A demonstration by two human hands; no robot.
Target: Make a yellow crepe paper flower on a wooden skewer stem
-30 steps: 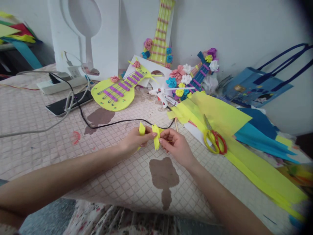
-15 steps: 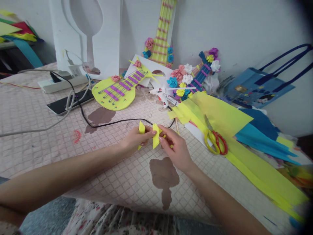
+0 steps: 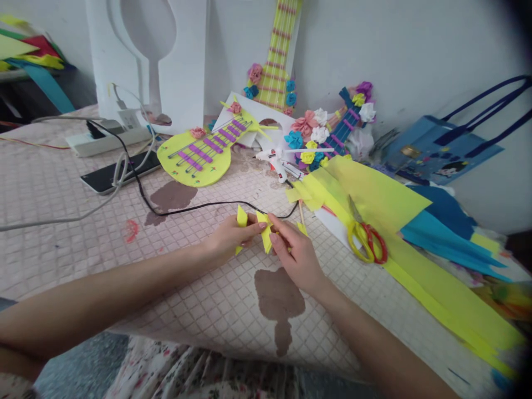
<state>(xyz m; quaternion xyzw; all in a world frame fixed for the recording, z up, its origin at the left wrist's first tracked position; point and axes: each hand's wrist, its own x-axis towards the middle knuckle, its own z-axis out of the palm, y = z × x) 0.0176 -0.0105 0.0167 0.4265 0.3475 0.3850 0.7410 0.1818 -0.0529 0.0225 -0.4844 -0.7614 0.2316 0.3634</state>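
Both hands meet over the middle of the table, pinching a folded yellow paper strip (image 3: 265,235). My left hand (image 3: 238,233) is closed on the strip, its thumb on the front; another part of the yellow paper stands up behind its fingers. My right hand (image 3: 296,248) is closed too, thumb and forefinger pressed on the strip's right side. A yellow end shows just past the right knuckles. Beyond the hands runs a black cord (image 3: 203,205). A white glue gun (image 3: 280,166) lies farther back.
Red-and-yellow scissors (image 3: 366,241) lie on yellow paper sheets (image 3: 440,288) at the right. A yellow paper guitar (image 3: 195,158), a phone (image 3: 112,177) and a power strip (image 3: 100,141) are at the back left. A blue bag (image 3: 436,149) stands back right.
The strip's front part has tilted, its top shifting left between the fingers. A yellow end now shows beyond my right knuckles. Both hands stay nearly in place.
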